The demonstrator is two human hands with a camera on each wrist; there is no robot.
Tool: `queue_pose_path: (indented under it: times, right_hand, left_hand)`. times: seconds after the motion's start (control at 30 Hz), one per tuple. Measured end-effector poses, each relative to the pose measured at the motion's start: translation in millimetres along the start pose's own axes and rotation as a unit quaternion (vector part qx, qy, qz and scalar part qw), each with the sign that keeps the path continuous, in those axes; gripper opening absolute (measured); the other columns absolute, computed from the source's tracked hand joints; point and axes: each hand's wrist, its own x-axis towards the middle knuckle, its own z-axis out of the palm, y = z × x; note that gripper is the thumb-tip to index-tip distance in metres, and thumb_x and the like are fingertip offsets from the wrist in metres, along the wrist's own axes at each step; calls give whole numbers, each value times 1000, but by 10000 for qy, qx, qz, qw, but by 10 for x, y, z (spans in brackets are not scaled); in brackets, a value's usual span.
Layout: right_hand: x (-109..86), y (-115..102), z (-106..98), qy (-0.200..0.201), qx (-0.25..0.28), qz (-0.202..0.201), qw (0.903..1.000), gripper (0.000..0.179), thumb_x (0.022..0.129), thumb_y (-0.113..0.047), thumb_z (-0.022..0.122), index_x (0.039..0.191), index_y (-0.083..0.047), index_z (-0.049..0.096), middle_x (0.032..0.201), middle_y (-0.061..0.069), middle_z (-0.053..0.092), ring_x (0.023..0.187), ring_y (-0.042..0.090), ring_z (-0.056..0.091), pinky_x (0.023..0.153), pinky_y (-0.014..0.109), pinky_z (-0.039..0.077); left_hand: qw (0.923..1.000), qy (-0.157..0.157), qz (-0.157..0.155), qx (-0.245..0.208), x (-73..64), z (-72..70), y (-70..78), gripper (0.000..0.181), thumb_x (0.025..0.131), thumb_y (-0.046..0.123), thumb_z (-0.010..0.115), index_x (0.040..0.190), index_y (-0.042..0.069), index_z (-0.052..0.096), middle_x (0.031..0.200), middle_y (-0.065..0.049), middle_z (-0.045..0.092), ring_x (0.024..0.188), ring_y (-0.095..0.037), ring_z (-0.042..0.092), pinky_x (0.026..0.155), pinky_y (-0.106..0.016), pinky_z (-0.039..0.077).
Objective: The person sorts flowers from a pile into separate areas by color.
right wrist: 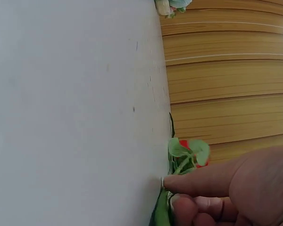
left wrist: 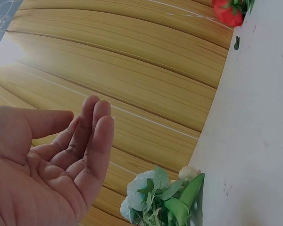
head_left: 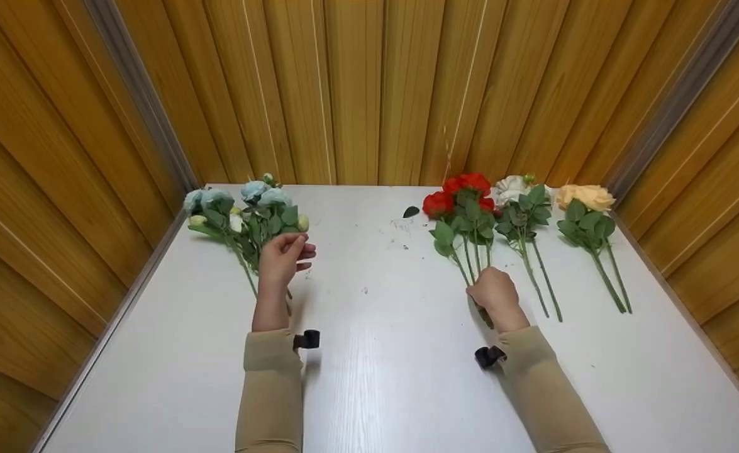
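My right hand point(head_left: 495, 290) pinches the green stems of the red flowers point(head_left: 460, 194) low down, close over the table; in the right wrist view the thumb and fingers point(right wrist: 198, 181) close round a stem point(right wrist: 163, 207). Above the blue flowers point(head_left: 268, 196) at the left hovers my left hand point(head_left: 284, 258). Its fingers are loosely bent with nothing between them, as the left wrist view shows the bare palm point(left wrist: 47, 179). Leaves and pale buds surround the blue blooms, and part of their stems is hidden behind the left hand and wrist.
White flowers point(head_left: 512, 189) lie right of the red ones, and peach flowers point(head_left: 586, 196) farther right. A loose dark leaf point(head_left: 411, 212) and small specks are on the white table point(head_left: 369, 358). Wood-patterned walls point(head_left: 350, 94) enclose the back and sides.
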Motion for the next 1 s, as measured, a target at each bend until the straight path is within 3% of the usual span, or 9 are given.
queue_pose_path:
  times: [0.3,0.53,0.8,0.9,1.0]
  right_hand:
    - [11,-7,10,-346,99,162,9992,43,87,-1,51,46,-14,50,43,0,46,41,19,46,42,29,39]
    - [12,9,27,-246,161,31,9996,44,86,1,50,46,-16,44,41,-4,36,40,16,39,41,29,37]
    - [-15,-16,10,-176,38,23,9998,44,91,-6,56,50,-16,45,44,-2,43,44,17,43,46,28,36]
    - [-25,-38,-4,-210,83,38,9997,46,92,-11,60,50,-17,43,44,-5,38,43,14,41,47,28,36]
    - [-36,-68,-23,-239,167,83,9995,45,96,-17,63,55,-17,43,47,-5,36,46,14,40,50,28,36]
  left_hand:
    - [9996,184,-163,-130,19,-108,-23,30,107,18,56,127,-2,64,94,-6,76,83,-13,73,70,-24,61]
    - [9996,192,-158,-165,22,-142,-19,28,107,17,57,126,-2,65,91,-5,76,84,-15,73,70,-25,61]
    - [9992,248,-293,-98,23,-291,-32,34,108,18,55,132,-6,59,87,-2,74,78,-9,71,68,-25,59]
    - [9969,491,-400,457,29,-391,-75,35,108,18,52,134,-5,59,97,-10,74,82,-14,70,70,-27,57]
    - [9817,813,-581,1619,25,-496,-149,34,109,20,50,132,-3,59,114,-19,70,96,-25,67,81,-37,55]
